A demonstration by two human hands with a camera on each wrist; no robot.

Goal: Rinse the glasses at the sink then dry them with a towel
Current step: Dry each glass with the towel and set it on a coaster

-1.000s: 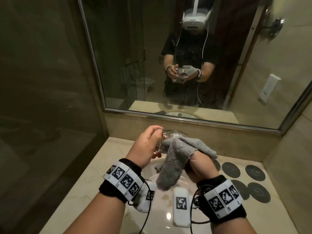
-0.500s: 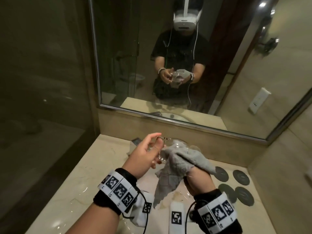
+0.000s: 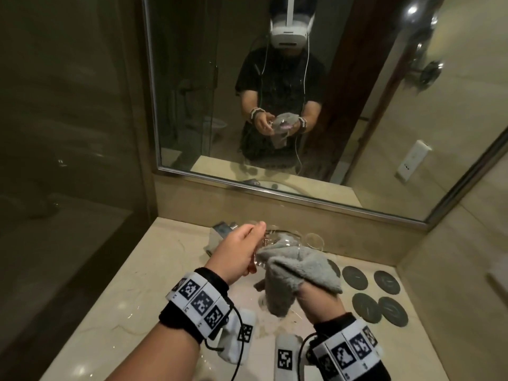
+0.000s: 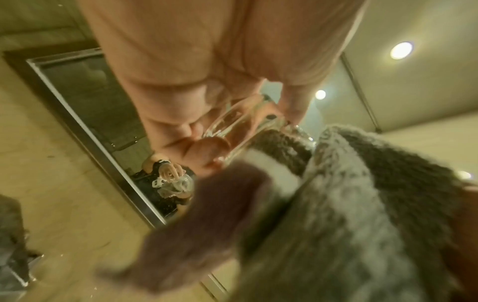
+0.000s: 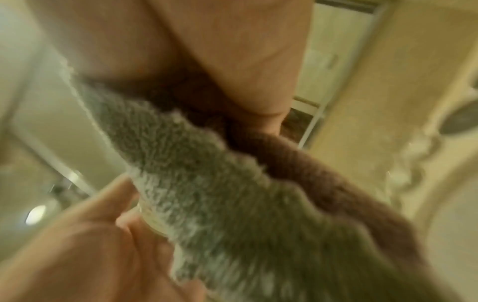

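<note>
From the head camera, the left hand (image 3: 236, 251) was curled around a clear drinking glass (image 3: 268, 243), held above the pale round sink basin (image 3: 247, 323) set in the beige marble counter (image 3: 123, 284). The right hand (image 3: 319, 301) was wrapped in a fluffy grey towel (image 3: 299, 266), gripping the cloth and pressing it against the glass, with a loose tail of towel hanging down over the basin. A second clear glass (image 3: 313, 239) stood on the counter just behind the hands, near the wall. Four dark round coasters (image 3: 386, 281) lay on the counter to the right. A square chrome tap (image 3: 222, 229) showed behind the left hand. The wall mirror (image 3: 192, 92) reflected the person, headset on, both hands at the glass and towel.

From the left wrist camera, the left hand (image 4: 207, 81) filled the upper frame, its fingers (image 4: 181, 130) closed on the side of the glass (image 4: 240, 126). The towel (image 4: 349, 204) was pushed into the mouth of the glass, blurred in the foreground. The mirror (image 4: 98, 114) showed at the left.

From the right wrist camera, the picture was blurred. The right hand (image 5: 220, 51) bore down on the towel (image 5: 207, 183), though exactly how its fingers lay was hidden by the cloth. The left hand (image 5: 90, 245) met the towel from below.
</note>
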